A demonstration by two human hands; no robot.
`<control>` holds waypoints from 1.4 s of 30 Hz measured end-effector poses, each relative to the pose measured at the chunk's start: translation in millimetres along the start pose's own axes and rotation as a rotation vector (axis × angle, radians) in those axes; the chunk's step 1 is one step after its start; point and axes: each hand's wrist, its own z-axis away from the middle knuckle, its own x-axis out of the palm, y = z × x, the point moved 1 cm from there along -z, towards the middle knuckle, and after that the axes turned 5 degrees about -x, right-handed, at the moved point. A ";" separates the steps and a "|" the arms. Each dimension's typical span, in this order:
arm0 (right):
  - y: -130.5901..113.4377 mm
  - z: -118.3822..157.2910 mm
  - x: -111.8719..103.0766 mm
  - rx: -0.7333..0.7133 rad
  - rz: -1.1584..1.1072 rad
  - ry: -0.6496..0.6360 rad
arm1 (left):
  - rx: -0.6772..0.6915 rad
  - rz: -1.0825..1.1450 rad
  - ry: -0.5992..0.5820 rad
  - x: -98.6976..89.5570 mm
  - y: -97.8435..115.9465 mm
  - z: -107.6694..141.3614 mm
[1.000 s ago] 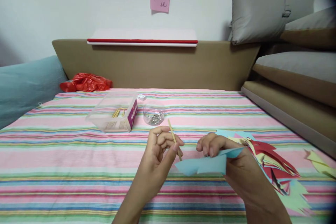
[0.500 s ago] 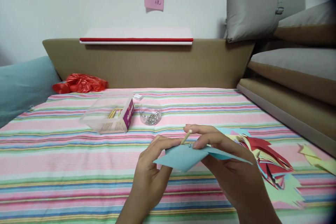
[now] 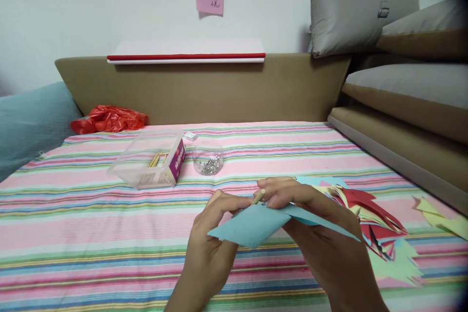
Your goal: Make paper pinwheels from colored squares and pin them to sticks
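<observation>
Pinching the blue paper and thin stick low in the frame, my left hand meets my right, which grasps the same paper.

White wall behind 1 brown backrest

The left hand reaches inward, index finger bent at the knuckle. The right hand faces it closely, fingers curled toward it. Both forearms slant inward, below the hands.
</observation>
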 end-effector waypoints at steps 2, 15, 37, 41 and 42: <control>0.2 -0.2 0.1 0.002 -0.023 -0.004 | 0.004 -0.008 -0.005 -0.7 -0.3 0.4; 2.0 -0.5 -1.4 0.039 -0.056 0.003 | 0.060 -0.069 -0.014 -1.4 1.6 -1.8; 3.3 -0.5 1.0 0.099 -0.129 0.025 | 0.052 -0.084 -0.012 -0.9 5.7 -2.4; 3.9 0.8 1.6 0.104 -0.140 0.029 | 0.043 -0.082 -0.007 -1.7 7.4 -1.9; 4.2 1.1 2.0 0.110 -0.150 0.027 | 0.049 -0.087 -0.005 -2.2 7.6 -1.8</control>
